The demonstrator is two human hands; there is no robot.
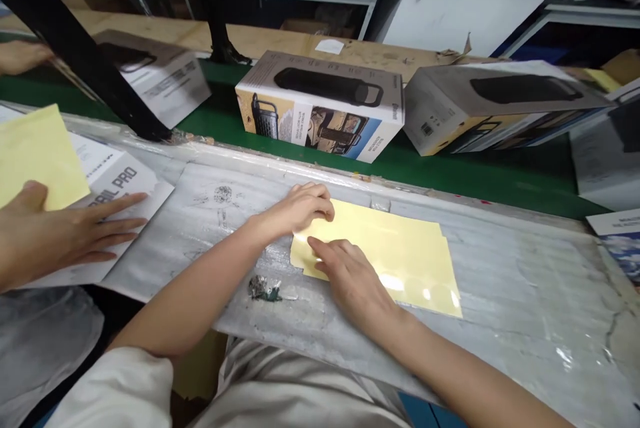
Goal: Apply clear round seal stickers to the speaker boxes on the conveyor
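Note:
A small stack of pale yellow sheets (400, 258) lies on the grey worn worktop (525, 295) in front of me. My left hand (303, 209) rests at the stack's upper left corner, fingers curled and pinching the edge of the top sheet. Just below it, my right hand (350, 275) lies flat on the left part of the stack, fingers stretched out toward the left edge and holding nothing.
A co-worker's hand (65, 236) at the left presses on a white printed booklet (117, 191) beside another yellow sheet (37, 158). Boxed products (320, 108) (495, 105) lie on the green belt (475, 171) beyond. Small metal bits (264, 289) sit near my left forearm. A black post (75, 41) slants at the upper left.

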